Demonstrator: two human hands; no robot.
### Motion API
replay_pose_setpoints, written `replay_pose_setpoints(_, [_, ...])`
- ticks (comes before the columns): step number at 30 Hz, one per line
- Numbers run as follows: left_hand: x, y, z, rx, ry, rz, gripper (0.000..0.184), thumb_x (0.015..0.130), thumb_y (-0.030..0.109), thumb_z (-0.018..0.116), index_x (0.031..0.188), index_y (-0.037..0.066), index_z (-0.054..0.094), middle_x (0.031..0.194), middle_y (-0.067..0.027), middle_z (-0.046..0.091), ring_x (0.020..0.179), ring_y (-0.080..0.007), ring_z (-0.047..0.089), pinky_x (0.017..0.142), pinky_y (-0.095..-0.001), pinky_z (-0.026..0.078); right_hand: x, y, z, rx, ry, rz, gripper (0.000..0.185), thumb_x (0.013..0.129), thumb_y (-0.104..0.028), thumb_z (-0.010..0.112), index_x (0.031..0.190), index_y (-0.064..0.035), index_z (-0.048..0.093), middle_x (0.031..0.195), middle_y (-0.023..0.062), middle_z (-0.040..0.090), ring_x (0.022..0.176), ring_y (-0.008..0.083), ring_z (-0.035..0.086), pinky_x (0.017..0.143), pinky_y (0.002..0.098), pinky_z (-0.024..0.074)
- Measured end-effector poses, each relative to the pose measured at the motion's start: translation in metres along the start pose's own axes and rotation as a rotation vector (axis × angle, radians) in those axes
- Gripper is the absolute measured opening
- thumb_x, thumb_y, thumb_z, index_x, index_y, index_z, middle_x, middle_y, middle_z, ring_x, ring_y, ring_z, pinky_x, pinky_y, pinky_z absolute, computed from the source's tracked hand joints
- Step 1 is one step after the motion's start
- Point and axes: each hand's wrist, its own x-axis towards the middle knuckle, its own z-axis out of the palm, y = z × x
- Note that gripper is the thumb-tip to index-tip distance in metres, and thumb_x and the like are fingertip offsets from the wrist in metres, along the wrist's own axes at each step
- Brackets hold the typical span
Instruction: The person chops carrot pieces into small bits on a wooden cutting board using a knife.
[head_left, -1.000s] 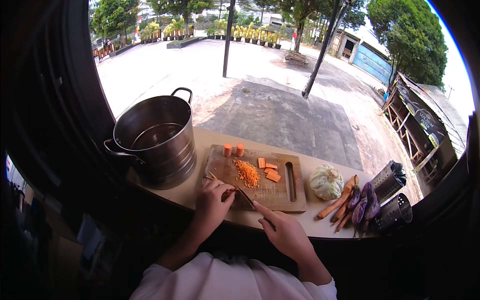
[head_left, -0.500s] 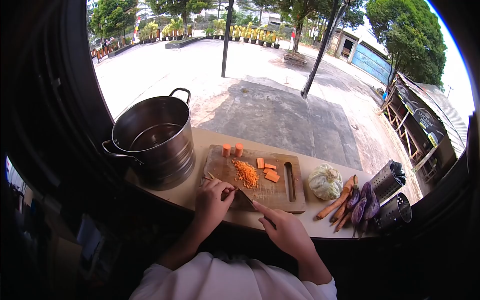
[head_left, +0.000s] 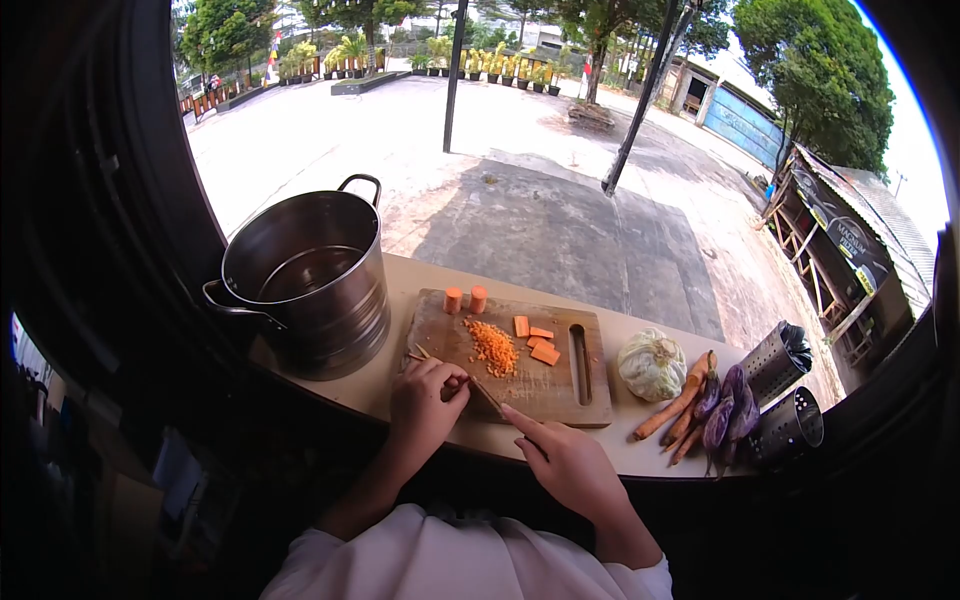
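Note:
My right hand (head_left: 572,462) is closed round a knife (head_left: 487,398), whose blade points up and left over the near edge of the wooden cutting board (head_left: 540,400). My left hand (head_left: 428,400) is closed at the board's near left corner, its fingertips by the knife tip; what it pinches is too small and hidden to name. Thin pale strips (head_left: 421,353) show just beyond it. Finely chopped carrot (head_left: 492,346) lies mid-board, with flat carrot pieces (head_left: 543,350) to its right. Two carrot chunks (head_left: 478,299) stand at the far edge.
A large metal pot (head_left: 310,290) stands left of the board. To the right are a cabbage (head_left: 651,364), several whole carrots (head_left: 680,405), purple eggplants (head_left: 731,408) and two perforated metal holders (head_left: 789,425). Beyond the counter (head_left: 400,275) lies an outdoor yard.
The knife blade has tilted and shifted slightly beside my left fingertips, and my right hand has moved a little with it. The food on the board looks unchanged.

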Motion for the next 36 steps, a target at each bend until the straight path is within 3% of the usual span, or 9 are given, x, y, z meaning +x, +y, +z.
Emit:
replay_pose_setpoints(5, [-0.002,-0.007,0.006,-0.020,0.009,-0.050,0.012,0.079,0.012,0.080,0.089,0.011,0.073,0.083,-0.0016,0.068,0.087,-0.0243,0.066,0.080,-0.0404,0.051,0.011,-0.001,0.003,-0.030,-0.010,-0.028,0.046,0.101,-0.017,0.060,0.147,-0.0186,0.057,0.097,0.0195,0.071,0.091,0.0396,0.068,0.081,0.0467,0.0524])
replay_pose_setpoints(12, [-0.002,-0.006,0.000,-0.056,0.001,-0.005,0.014,0.079,0.008,0.080,0.091,0.007,0.073,0.085,-0.0055,0.069,0.088,-0.0267,0.066,0.080,-0.0412,0.053,0.015,0.009,0.011,0.091,0.082,-0.107,0.047,0.101,-0.019,0.060,0.148,-0.0197,0.056,0.098,0.0206,0.071,0.091,0.0401,0.067,0.080,0.0474,0.0520])
replay_pose_setpoints(21, [-0.001,-0.003,-0.004,-0.121,-0.034,-0.051,0.012,0.080,0.005,0.079,0.091,0.005,0.073,0.085,-0.0083,0.070,0.087,-0.0278,0.067,0.078,-0.0408,0.054,0.000,-0.002,-0.001,-0.016,-0.011,-0.003,0.049,0.102,-0.020,0.061,0.150,-0.0233,0.056,0.085,0.0170,0.067,0.084,0.0362,0.067,0.077,0.0457,0.0517])
replay_pose_setpoints(29, [-0.002,-0.007,0.000,-0.124,-0.003,-0.035,0.013,0.079,0.006,0.078,0.090,0.004,0.073,0.085,-0.0089,0.071,0.088,-0.0292,0.067,0.082,-0.0418,0.053,0.020,0.002,0.006,0.020,-0.030,-0.042,0.049,0.101,-0.016,0.058,0.150,-0.0197,0.055,0.091,0.0219,0.069,0.086,0.0413,0.066,0.078,0.0480,0.0512])
replay_pose_setpoints(36, [-0.002,-0.006,-0.005,-0.187,-0.042,-0.043,0.018,0.078,0.003,0.082,0.093,0.003,0.072,0.088,-0.0089,0.068,0.084,-0.0254,0.068,0.076,-0.0381,0.055,0.018,0.005,0.004,0.105,0.025,-0.073,0.049,0.101,-0.017,0.059,0.150,-0.0205,0.054,0.093,0.0234,0.069,0.088,0.0424,0.066,0.079,0.0480,0.0515])
